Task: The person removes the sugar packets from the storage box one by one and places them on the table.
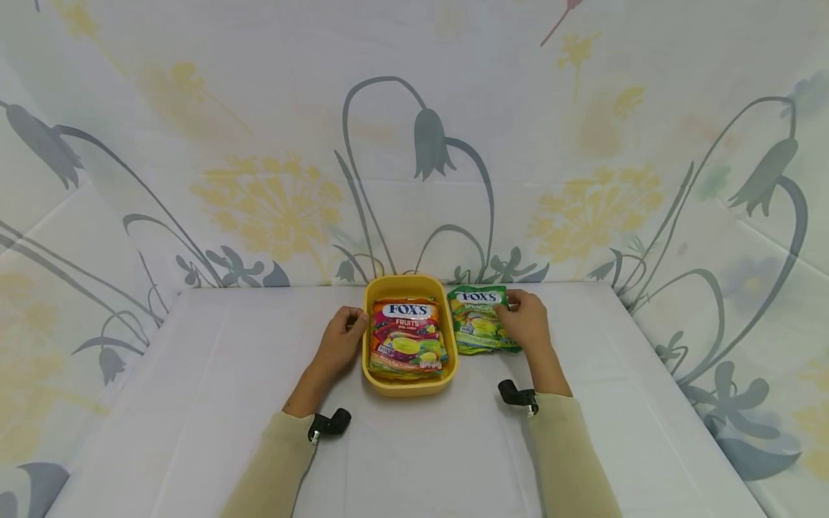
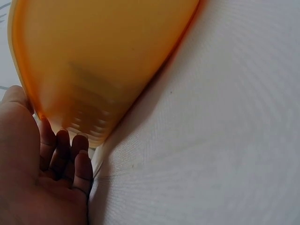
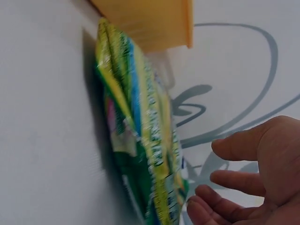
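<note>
A yellow plastic basket (image 1: 409, 389) stands at the back middle of the table, with a red Fox's fruits candy bag (image 1: 406, 338) lying on top of other bags inside. My left hand (image 1: 340, 337) holds the basket's left rim, thumb at the edge and fingers against the outer wall (image 2: 89, 84). Right of the basket lie green Fox's candy bags (image 1: 479, 327), seemingly stacked. My right hand (image 1: 526, 324) is at their right edge. In the right wrist view its thumb and fingers (image 3: 239, 183) are spread apart beside the green bag (image 3: 140, 126), fingertips close to it; contact is unclear.
A white cloth covers the table (image 1: 414, 453). Directly behind the basket rises a flower-printed backdrop (image 1: 414, 230), which also runs along both sides. Each sleeve cuff carries a small black wrist camera (image 1: 333, 423).
</note>
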Demonstrator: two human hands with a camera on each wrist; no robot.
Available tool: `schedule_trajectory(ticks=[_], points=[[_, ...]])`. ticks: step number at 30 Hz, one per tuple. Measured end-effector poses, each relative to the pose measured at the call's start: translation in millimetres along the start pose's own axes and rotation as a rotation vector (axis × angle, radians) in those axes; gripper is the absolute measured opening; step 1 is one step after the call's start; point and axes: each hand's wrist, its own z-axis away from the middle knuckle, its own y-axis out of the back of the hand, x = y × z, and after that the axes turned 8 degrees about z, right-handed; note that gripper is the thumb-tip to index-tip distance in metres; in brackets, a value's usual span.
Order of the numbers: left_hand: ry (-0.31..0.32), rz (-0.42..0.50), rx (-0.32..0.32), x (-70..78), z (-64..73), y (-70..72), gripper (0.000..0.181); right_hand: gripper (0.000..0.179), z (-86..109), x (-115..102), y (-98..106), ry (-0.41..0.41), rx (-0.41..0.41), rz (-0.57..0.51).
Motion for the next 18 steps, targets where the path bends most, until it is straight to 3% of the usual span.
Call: schedule_trajectory(ticks=[10, 18], points=[[0.006, -0.005, -0.005, 1.5, 1.1, 0.3, 0.029, 0.047, 6.1, -23, 8, 0.061, 0.015, -0.035], [0.014, 0.009, -0.002, 2.2, 1.3, -0.3, 0.03, 0.046, 15.3, -48, 13, 0.107, -0.021, -0.077]])
